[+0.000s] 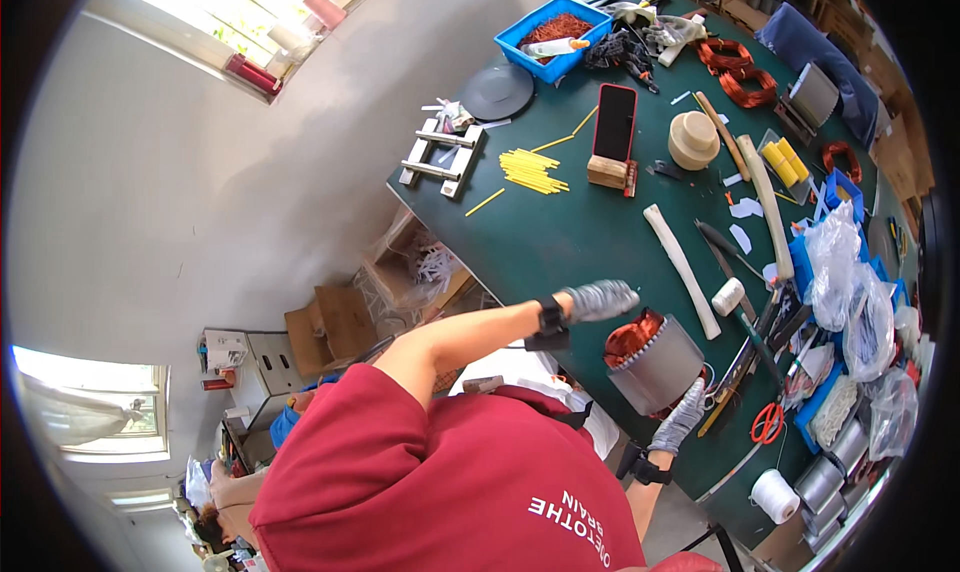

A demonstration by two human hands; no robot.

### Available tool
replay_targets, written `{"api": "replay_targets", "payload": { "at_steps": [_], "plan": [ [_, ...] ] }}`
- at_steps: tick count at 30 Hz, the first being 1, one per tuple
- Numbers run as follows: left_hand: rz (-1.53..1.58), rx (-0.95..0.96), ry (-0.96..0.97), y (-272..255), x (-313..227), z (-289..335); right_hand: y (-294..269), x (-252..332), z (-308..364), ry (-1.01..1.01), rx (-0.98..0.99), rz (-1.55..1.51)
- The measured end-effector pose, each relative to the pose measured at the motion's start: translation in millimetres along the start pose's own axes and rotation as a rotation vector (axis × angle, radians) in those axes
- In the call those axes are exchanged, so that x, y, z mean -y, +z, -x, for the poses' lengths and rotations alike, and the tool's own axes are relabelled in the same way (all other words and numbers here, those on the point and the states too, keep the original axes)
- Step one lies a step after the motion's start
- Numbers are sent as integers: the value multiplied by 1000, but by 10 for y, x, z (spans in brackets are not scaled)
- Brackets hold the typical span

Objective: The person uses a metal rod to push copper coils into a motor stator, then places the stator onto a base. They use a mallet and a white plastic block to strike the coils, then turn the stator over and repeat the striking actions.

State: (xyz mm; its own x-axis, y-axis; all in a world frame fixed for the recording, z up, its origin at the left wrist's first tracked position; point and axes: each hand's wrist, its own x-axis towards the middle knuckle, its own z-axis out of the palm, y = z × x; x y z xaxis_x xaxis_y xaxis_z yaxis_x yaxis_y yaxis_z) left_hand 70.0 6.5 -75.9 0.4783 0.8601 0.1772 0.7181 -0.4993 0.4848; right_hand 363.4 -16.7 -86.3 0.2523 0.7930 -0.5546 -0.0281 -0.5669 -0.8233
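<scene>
The gloved left hand (603, 299) was stretched flat near the copper windings (632, 340) of a grey metal cylinder (660, 367) at the table's (590, 237) near edge. The gloved right hand (682, 419) touched its other end, its grip unclear. A pale rod (683, 272) lay close beyond; a white-headed mallet (728, 295), red-handled scissors (767, 423) and a thread spool (775, 497) crowded the right.

head view | head-worn fisheye | looks down (wide, dark-cornered) | near workbench (590, 242)
</scene>
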Motion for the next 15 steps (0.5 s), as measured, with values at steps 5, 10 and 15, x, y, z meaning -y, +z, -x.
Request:
{"api": "replay_targets", "payload": {
  "at_steps": [5,10,15],
  "plan": [
    [1,-104,-595,-954,1779,735,23,154,-98,-180,-18,184],
    [12,-374,-1313,-2072,3003,860,58,207,-38,-104,-347,87],
    [-57,-217,-1561,-2494,3846,961,47,289,-176,51,-442,-87]
  ]
}}
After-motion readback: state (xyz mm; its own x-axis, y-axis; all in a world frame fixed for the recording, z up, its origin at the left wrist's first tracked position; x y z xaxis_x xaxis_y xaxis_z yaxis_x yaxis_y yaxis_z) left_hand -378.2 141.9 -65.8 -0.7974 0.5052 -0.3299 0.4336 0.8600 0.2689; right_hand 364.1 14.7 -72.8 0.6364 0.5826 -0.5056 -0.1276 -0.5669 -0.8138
